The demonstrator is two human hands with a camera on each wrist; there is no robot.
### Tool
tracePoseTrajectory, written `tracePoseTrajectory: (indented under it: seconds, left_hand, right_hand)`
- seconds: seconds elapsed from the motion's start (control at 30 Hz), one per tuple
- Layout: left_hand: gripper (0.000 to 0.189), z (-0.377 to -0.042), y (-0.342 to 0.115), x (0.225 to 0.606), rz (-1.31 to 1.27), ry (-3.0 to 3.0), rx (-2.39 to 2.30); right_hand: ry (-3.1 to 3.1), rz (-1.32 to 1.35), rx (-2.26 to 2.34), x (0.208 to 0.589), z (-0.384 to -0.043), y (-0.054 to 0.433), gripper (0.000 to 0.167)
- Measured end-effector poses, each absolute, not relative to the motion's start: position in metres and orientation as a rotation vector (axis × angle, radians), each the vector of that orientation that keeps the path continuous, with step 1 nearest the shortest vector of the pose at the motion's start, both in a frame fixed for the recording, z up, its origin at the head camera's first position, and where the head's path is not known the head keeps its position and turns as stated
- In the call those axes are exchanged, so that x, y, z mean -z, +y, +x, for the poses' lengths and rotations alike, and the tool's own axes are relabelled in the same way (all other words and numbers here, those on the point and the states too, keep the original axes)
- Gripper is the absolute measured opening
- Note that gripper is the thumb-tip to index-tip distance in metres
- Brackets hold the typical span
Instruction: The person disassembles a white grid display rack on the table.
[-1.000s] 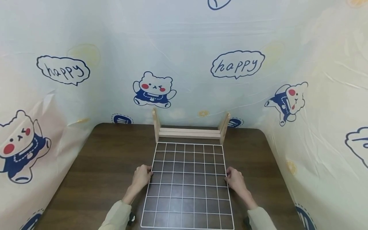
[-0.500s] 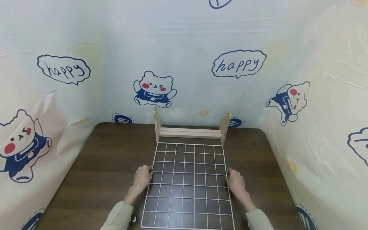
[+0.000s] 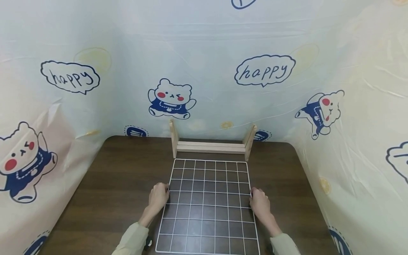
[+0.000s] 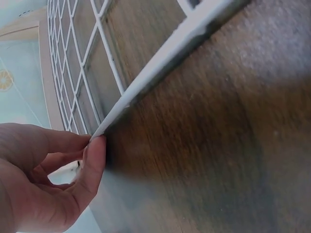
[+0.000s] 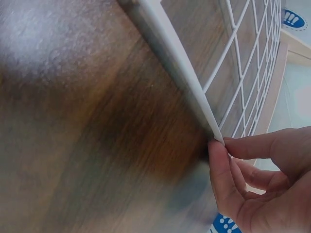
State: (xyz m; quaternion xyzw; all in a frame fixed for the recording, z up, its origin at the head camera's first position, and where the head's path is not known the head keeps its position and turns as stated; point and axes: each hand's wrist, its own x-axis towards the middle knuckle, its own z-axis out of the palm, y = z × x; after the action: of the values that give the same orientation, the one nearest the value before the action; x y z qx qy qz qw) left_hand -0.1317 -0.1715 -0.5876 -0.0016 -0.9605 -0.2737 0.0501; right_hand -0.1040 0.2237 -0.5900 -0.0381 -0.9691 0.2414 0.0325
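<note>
A white wire grid panel [image 3: 215,204] lies flat over the dark wooden table in the head view, its long sides running away from the person. At its left edge my left hand [image 3: 158,197] pinches the outer wire. In the left wrist view, thumb and fingers of the left hand [image 4: 53,174] meet on that wire [image 4: 141,77]. My right hand [image 3: 260,202] grips the opposite edge at about the same distance. The right wrist view has the right hand [image 5: 262,179] pinching the rim wire [image 5: 182,68] between thumb and index finger.
Just beyond the panel's far edge stands a pale wooden rack [image 3: 210,147] with two upright ends joined by crossbars. The brown table [image 3: 121,170] has rounded back corners. Printed fabric [image 3: 210,46] hangs around its back and sides.
The panel's far edge has shifted very slightly toward the person. Both hands keep their hold, and the right wrist has turned a little inward.
</note>
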Motion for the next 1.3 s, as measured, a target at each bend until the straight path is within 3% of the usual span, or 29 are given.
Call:
tracePoseTrajectory:
  seconds: [0.37, 0.6, 1.3]
  left_hand:
    - [0.015, -0.13, -0.173, 0.595, 0.024, -2.914, 0.841]
    - [0.025, -0.127, -0.178, 0.599, 0.087, -2.907, 0.924]
    - [0.022, -0.129, -0.174, 0.602, 0.09, -2.904, 0.946]
  right_hand:
    - [-2.951, -0.104, -0.752, 0.593, -0.104, 0.22, 0.017]
    - [-2.933, -0.078, -0.732, 0.595, -0.103, 0.217, 0.016]
    - [-2.982, -0.152, -0.739, 0.596, -0.1, 0.219, 0.022]
